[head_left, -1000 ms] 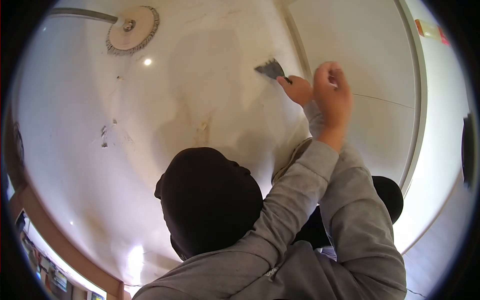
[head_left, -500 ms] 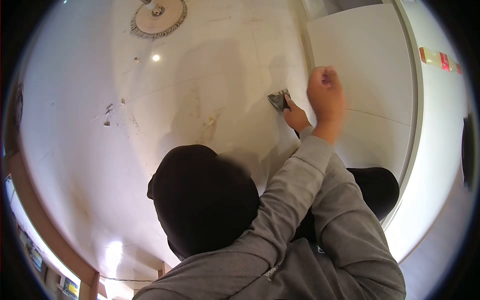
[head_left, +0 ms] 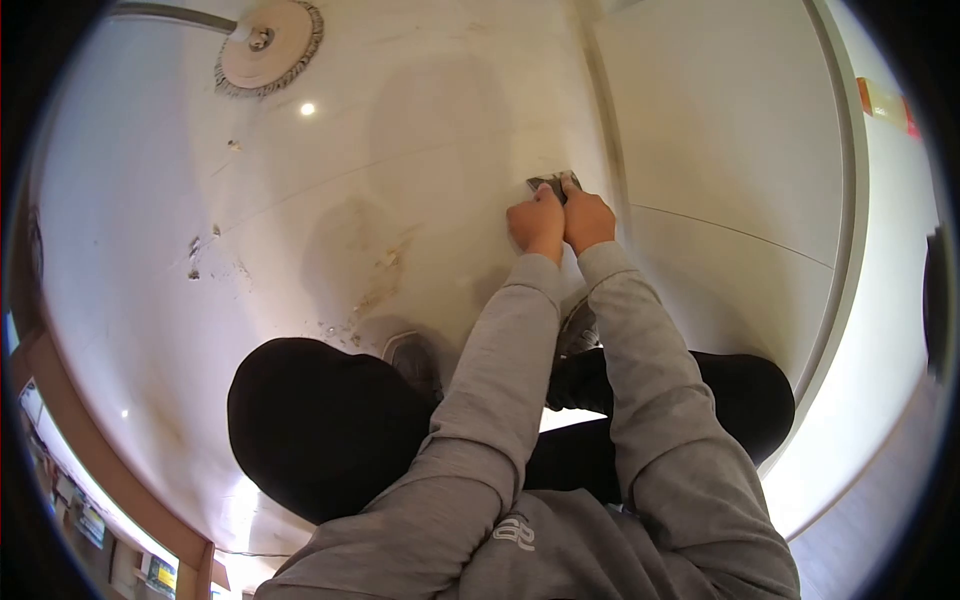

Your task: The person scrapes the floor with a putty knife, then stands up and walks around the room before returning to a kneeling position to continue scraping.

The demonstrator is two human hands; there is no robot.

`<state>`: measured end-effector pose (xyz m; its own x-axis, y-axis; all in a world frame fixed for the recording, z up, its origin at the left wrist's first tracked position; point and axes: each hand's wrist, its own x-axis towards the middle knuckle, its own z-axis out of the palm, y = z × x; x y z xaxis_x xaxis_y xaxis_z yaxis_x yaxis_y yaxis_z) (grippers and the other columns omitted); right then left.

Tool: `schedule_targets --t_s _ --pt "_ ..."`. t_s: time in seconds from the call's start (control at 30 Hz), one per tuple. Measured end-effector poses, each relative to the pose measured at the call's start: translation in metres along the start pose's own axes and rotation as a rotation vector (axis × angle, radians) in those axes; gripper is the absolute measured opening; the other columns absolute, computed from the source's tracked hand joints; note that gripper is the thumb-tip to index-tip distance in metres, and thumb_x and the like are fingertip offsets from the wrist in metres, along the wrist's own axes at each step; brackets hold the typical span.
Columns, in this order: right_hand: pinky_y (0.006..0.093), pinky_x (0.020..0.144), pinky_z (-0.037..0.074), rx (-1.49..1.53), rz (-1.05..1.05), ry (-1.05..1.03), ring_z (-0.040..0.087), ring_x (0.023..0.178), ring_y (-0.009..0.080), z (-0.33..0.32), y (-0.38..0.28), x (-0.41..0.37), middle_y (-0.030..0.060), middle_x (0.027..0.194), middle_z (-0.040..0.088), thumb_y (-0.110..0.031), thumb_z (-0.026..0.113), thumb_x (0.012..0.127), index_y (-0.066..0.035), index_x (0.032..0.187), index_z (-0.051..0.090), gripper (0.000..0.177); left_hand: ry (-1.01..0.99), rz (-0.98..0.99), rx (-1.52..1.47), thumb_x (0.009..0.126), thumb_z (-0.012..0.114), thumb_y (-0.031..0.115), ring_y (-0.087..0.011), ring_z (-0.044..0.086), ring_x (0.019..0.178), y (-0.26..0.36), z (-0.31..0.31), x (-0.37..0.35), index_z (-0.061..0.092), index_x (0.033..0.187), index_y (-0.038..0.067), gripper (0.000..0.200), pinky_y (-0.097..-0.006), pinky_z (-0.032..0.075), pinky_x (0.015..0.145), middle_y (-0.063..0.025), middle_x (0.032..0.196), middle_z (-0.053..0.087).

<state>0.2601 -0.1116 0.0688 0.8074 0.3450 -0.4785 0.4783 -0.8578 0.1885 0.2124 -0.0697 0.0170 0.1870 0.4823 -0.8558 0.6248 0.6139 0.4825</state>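
A scraper with a flat, wide blade [head_left: 542, 183] rests against the pale floor, close to the base of the cabinet side. My right hand [head_left: 588, 216] is closed around it, with a finger stretched along its top. Right beside it, my left hand [head_left: 538, 222] is also closed on the scraper, thumb pressed near the blade. The handle is hidden under both hands. Brownish smears and crumbs [head_left: 385, 270] mark the floor to the left of my hands.
A round mop head [head_left: 268, 45] on a metal pole lies at the upper left. White panels [head_left: 730, 130] stand along the right, with a bottle [head_left: 885, 103] beyond them. Small dark debris [head_left: 195, 258] dots the floor at left. My shoes and bent knees are below.
My left hand, raised in a fist right of the scraper before, has come down onto it beside my right hand. The view has shifted, and my knees and shoes now show.
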Motion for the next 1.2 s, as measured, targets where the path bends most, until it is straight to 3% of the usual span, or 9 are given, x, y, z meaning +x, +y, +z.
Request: schedule_targets --t_s 0.17,0.57,0.67,0.7,0.77,0.83,0.93,1.1,1.2 --pt "0.0442 0.083 0.054 0.042 0.036 -0.032 0.068 0.097 0.0333 -0.013 -0.015 0.007 0.0179 0.1 0.07 -0.044 0.052 0.092 -0.014 0.129 0.058 0.048 -0.067 0.105 0.109 0.09 0.049 0.038 -0.0404 0.067 0.095 0.004 0.009 0.033 0.068 0.081 -0.01 0.053 -0.0449 0.05 0.086 -0.0274 0.09 0.069" --pt "0.0431 0.083 0.053 0.048 0.031 -0.022 0.067 0.098 0.034 -0.013 -0.02 0.026 0.0176 0.102 0.07 -0.027 0.046 0.094 -0.006 0.117 0.062 0.034 -0.181 0.172 0.062 0.086 0.051 0.029 -0.0407 0.065 0.098 0.02 0.017 0.064 0.068 0.092 -0.011 0.044 -0.043 0.049 0.085 -0.0301 0.101 0.067" --pt "0.0429 0.082 0.054 0.051 0.063 -0.013 0.067 0.098 0.0332 -0.015 -0.026 0.019 0.0175 0.102 0.07 -0.025 0.047 0.093 -0.006 0.114 0.063 0.033 -0.19 0.041 -0.203 0.085 0.052 0.026 -0.0405 0.065 0.101 0.03 0.018 0.065 0.068 0.094 -0.011 0.041 -0.043 0.049 0.086 -0.0309 0.104 0.066" --pt "0.0427 0.081 0.054 0.066 0.109 0.002 0.067 0.098 0.0327 -0.013 -0.03 0.018 0.0174 0.102 0.07 -0.024 0.048 0.093 -0.006 0.111 0.065 0.031 -0.167 0.158 0.029 0.085 0.053 0.024 -0.04 0.064 0.103 0.034 0.013 0.066 0.069 0.095 -0.01 0.039 -0.0426 0.048 0.087 -0.0306 0.105 0.066" --pt "0.0425 0.082 0.054 0.059 0.036 0.001 0.067 0.099 0.0325 -0.008 -0.025 0.029 0.0175 0.104 0.07 -0.025 0.048 0.093 -0.006 0.114 0.063 0.033 -0.145 0.25 0.275 0.084 0.053 0.023 -0.0395 0.064 0.104 0.035 0.006 0.063 0.069 0.096 -0.01 0.038 -0.0421 0.048 0.088 -0.0304 0.105 0.066" --pt "0.0425 0.083 0.054 0.011 0.02 -0.113 0.067 0.101 0.0335 -0.014 -0.022 0.036 0.0185 0.108 0.069 -0.028 0.047 0.094 -0.006 0.126 0.056 0.039 -0.246 -0.022 -0.069 0.087 0.052 0.025 -0.0379 0.062 0.108 0.044 0.004 0.054 0.069 0.099 -0.009 0.04 -0.0409 0.047 0.093 -0.0283 0.108 0.066" --pt "0.0432 0.082 0.054 0.052 0.033 -0.013 0.067 0.099 0.0342 -0.006 -0.026 0.027 0.0192 0.106 0.069 -0.027 0.048 0.093 -0.006 0.129 0.052 0.042 -0.089 0.28 0.216 0.086 0.054 0.028 -0.0383 0.064 0.105 0.022 0.014 0.072 0.069 0.096 -0.008 0.04 -0.0411 0.049 0.092 -0.0288 0.104 0.067" --pt "0.0439 0.081 0.054 0.015 -0.011 -0.023 0.068 0.096 0.0353 -0.011 -0.027 0.048 0.0187 0.101 0.07 -0.028 0.048 0.094 -0.009 0.12 0.056 0.033 -0.169 0.036 0.02 0.087 0.055 0.031 -0.04 0.064 0.103 0.026 0.015 0.073 0.069 0.091 -0.009 0.042 -0.043 0.05 0.09 -0.0305 0.102 0.066" --pt "0.0443 0.08 0.054 0.069 0.034 -0.002 0.068 0.094 0.0352 -0.007 -0.031 0.032 0.0196 0.101 0.07 -0.028 0.048 0.094 -0.009 0.127 0.054 0.038 -0.078 0.266 0.314 0.088 0.051 0.032 -0.0433 0.066 0.095 0.035 0.006 0.067 0.07 0.094 -0.008 0.044 -0.0454 0.049 0.089 -0.0305 0.097 0.067"
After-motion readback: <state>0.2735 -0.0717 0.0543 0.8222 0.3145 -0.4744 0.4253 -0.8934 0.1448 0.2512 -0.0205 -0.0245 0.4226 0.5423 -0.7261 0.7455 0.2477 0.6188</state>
